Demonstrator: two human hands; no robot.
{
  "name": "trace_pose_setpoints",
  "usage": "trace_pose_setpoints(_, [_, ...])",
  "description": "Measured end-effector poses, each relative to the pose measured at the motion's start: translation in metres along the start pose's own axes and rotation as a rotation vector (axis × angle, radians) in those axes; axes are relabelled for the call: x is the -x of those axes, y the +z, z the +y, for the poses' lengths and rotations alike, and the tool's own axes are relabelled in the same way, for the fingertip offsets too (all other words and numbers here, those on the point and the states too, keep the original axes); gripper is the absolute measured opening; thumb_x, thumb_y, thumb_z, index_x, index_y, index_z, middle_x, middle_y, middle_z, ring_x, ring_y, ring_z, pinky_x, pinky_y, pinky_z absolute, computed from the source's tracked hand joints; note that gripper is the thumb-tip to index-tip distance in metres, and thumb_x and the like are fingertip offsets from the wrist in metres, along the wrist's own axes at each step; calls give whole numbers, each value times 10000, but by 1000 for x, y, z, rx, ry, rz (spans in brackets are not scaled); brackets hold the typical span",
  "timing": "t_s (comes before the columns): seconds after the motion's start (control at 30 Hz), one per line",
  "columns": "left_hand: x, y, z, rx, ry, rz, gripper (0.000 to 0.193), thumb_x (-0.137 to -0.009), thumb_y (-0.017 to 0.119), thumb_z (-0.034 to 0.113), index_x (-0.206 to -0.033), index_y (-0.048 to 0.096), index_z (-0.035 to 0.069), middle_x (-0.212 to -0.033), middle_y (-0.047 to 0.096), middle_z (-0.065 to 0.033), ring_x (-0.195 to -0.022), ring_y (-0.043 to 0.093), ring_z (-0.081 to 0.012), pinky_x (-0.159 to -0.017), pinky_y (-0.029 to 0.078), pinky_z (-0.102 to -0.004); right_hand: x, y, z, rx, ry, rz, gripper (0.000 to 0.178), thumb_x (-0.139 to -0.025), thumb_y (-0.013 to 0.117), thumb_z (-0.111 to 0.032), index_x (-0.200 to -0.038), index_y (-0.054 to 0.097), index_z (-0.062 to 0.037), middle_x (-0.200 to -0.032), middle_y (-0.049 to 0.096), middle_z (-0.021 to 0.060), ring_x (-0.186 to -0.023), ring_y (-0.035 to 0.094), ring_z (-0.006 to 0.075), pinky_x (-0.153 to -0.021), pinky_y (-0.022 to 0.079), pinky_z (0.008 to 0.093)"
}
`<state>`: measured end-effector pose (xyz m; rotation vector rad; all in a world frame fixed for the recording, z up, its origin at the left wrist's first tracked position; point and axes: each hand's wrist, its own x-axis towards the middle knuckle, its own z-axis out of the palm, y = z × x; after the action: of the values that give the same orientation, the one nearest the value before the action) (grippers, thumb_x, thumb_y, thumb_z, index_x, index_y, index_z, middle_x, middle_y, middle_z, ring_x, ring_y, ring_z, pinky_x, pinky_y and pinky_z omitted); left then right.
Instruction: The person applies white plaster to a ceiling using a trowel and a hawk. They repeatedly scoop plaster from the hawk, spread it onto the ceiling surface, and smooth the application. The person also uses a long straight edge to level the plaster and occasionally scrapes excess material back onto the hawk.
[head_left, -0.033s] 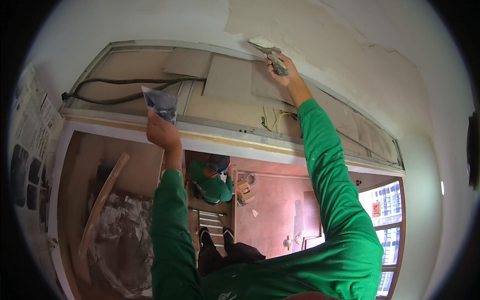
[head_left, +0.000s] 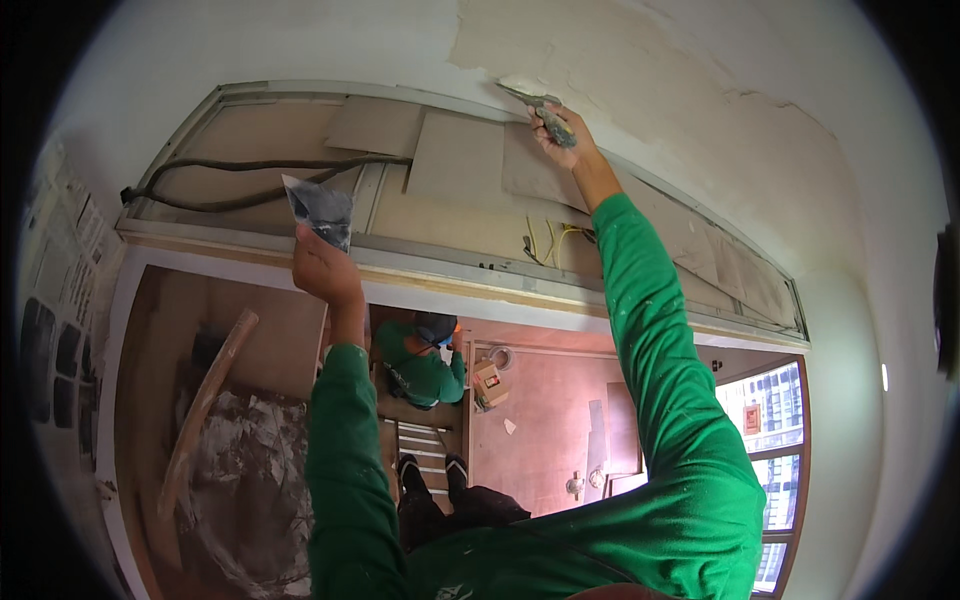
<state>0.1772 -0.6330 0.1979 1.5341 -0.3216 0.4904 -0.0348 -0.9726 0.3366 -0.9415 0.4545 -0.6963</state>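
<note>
My right hand (head_left: pixel 580 152), arm stretched up and away, is closed around the handle of a putty knife (head_left: pixel 530 97). Its blade lies against the pale surface beside a patch of wet white filler (head_left: pixel 524 83). Around it spreads a beige skimmed area (head_left: pixel 620 55) with uneven edges. Lower and to the left, my left hand (head_left: pixel 326 268) grips a broad scraper (head_left: pixel 322 208) with a dark, smeared blade. That scraper is held up in front of the framed recess, apart from the wall; its handle is hidden by my fingers.
A long recess holds loose grey boards (head_left: pixel 458 158), a black conduit (head_left: pixel 240 163) and yellow wires (head_left: pixel 550 240). Below, a ladder (head_left: pixel 420 437) stands under my feet. A crouching co-worker (head_left: pixel 425 370) is near a cardboard box (head_left: pixel 490 384). A window (head_left: pixel 765 410) is at right.
</note>
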Motion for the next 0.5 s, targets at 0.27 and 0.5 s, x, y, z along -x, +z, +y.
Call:
trace_pose_setpoints(0.27, [2,1,-10,-12,51,7,494,-1049,380,328,-812,621,-32,-708,617,-215,-647,575,-453,-570,455,-465,-95,-14,-27,-45,-63,-56,190,-929,482,-84,-1076,462,37,-952,600,222,-686,564,214,-560,502,272])
trace_pose_setpoints(0.5, [2,1,-16,17,102,5,467,-1043,396,302,-750,562,-21,-665,566,-200,-615,542,-440,-545,422,-478,-136,17,-64,-163,48,271,377,-1016,361,-243,-1126,475,100,-980,624,219,-654,550,189,-472,426,232])
